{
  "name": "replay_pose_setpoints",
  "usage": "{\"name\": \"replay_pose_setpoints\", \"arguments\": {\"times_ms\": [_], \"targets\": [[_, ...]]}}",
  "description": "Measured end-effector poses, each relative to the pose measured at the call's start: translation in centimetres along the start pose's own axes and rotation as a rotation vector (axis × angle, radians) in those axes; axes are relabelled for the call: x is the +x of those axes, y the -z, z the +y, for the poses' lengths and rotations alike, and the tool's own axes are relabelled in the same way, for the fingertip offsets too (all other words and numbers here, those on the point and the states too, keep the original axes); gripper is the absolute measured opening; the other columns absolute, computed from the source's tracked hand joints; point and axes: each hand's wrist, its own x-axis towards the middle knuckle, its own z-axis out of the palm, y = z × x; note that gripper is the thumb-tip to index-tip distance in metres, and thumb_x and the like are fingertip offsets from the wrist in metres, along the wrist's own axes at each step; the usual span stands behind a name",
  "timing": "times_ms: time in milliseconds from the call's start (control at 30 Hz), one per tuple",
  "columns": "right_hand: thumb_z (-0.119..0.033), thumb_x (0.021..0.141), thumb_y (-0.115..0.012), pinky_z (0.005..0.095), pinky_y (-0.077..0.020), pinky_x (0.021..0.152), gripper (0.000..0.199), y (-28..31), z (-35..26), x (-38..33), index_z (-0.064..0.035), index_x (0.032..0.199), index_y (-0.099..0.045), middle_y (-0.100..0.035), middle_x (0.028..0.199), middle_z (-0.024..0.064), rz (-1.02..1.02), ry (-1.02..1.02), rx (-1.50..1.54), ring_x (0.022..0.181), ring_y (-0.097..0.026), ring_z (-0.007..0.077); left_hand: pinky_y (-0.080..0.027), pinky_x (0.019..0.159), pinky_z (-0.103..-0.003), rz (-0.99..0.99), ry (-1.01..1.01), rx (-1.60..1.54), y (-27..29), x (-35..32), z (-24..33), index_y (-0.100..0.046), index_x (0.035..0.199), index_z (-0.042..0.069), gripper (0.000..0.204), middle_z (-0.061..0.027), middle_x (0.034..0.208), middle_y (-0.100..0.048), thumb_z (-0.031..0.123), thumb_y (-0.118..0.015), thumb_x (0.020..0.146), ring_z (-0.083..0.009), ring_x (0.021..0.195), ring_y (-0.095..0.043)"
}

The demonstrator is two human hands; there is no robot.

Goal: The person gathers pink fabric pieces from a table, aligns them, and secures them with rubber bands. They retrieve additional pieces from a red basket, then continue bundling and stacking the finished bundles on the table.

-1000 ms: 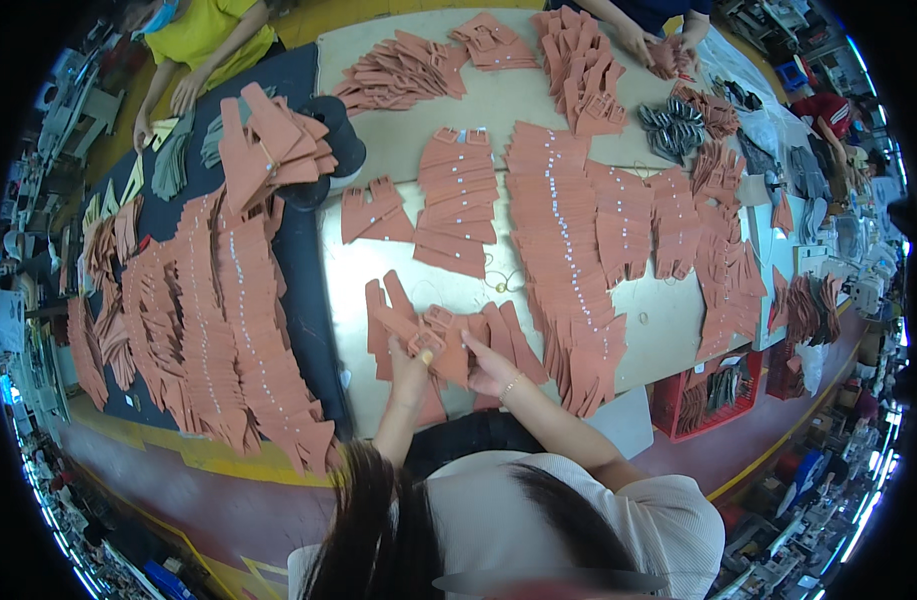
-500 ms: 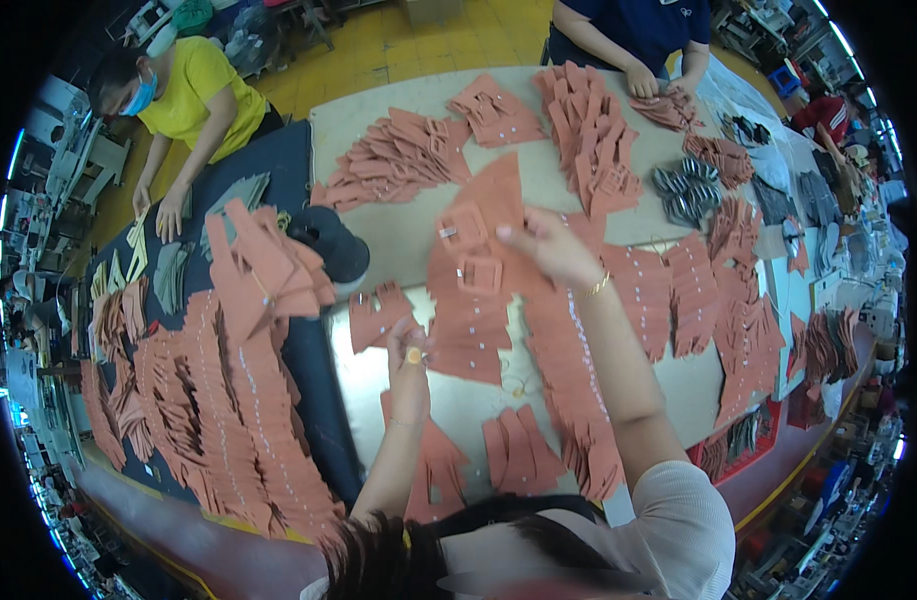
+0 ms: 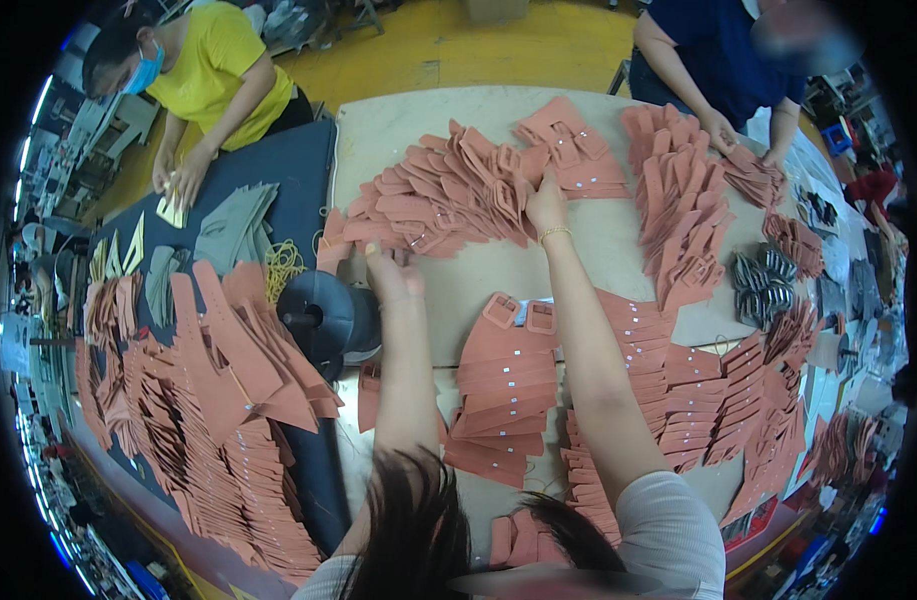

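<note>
A long fanned pile of coral fabric pieces, some with covered buckles, lies across the far middle of the table. At its right end, the fingers of my right hand are closed on pieces at the edge. By the pile's left end is my left hand, fingers apart and partly bent, with no piece seen in its grasp. Nearer to me, an overlapped stack of coral panels has two buckle ends on top. Another buckled stack lies just beyond my right hand.
A black thread cone stands left of my left forearm. Rows of coral pieces cover the dark table at left. More coral piles and dark shiny buckles lie at right. Two co-workers handle pieces across the tables.
Both hands have moved farther out, from the near stack to the far pile. The buckled panel that my right hand had raised now lies on the near stack. The whole view has shifted.
</note>
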Motion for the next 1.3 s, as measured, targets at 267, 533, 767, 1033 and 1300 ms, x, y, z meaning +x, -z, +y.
{"name": "replay_pose_setpoints", "arguments": {"times_ms": [267, 533, 767, 1033, 1300], "targets": [[0.004, 0.087, -0.047, 0.0389, -0.0459, 0.089, 0.043, 1.5, -1.9, -3.0, -0.0054, 0.129, -0.051, -0.055, 0.118, 0.0174, 0.083, 0.495, -0.071, 0.105, -0.057, 0.0328, -0.046, 0.090, -0.045, -0.126, -0.098, 0.232, -1.4, 2.3, 0.0, -0.050, 0.120, 0.006, 0.037, -0.0078, 0.118, -0.055, 0.029, -0.055, 0.092, -0.0235, 0.111, -0.053], [-0.001, 0.086, -0.054, 0.0339, -0.0494, 0.085, 0.047, 2.1, -0.5, -3.1, -0.0108, 0.132, -0.052, -0.056, 0.113, 0.0153, -0.086, 0.556, 0.092, 0.094, -0.062, 0.0273, -0.040, 0.100, -0.037, -0.068, -0.491, 0.256, -5.8, 3.1, -1.2, -0.031, 0.141, 0.000, 0.052, -0.0140, 0.134, -0.048, 0.010, -0.046, 0.092, -0.0249, 0.118, -0.051], [-0.008, 0.079, -0.068, 0.0397, -0.0485, 0.087, 0.058, -2.4, -4.2, -6.7, -0.0008, 0.133, -0.046, -0.046, 0.115, 0.0222, -0.139, 0.474, 0.108, 0.103, -0.054, 0.0386, -0.041, 0.096, -0.045, 0.178, -0.651, 1.193, -10.9, 10.2, 3.8, -0.058, 0.120, 0.000, 0.052, -0.0257, 0.118, -0.059, 0.036, -0.034, 0.091, -0.0401, 0.114, -0.054], [0.006, 0.082, -0.058, 0.0379, -0.0483, 0.086, 0.063, -6.8, -7.9, -10.2, 0.0057, 0.139, -0.031, -0.037, 0.119, 0.0218, -0.017, 0.478, 0.186, 0.098, -0.056, 0.0329, -0.040, 0.096, -0.051, 0.146, -0.767, 1.347, -15.8, 12.6, 4.5, -0.060, 0.118, 0.002, 0.056, -0.0228, 0.118, -0.061, 0.043, -0.030, 0.093, -0.0423, 0.112, -0.054], [-0.013, 0.091, -0.048, 0.0410, -0.0333, 0.105, 0.046, -2.1, -4.4, -4.9, 0.0029, 0.134, -0.040, -0.045, 0.127, 0.0229, -0.027, 0.409, 0.214, 0.123, -0.042, 0.0366, -0.035, 0.101, -0.043, -0.099, -0.889, 0.821, -13.8, 6.5, 5.5, -0.056, 0.122, 0.000, 0.060, -0.0252, 0.122, -0.057, 0.047, -0.026, 0.098, -0.0410, 0.119, -0.049]]}}
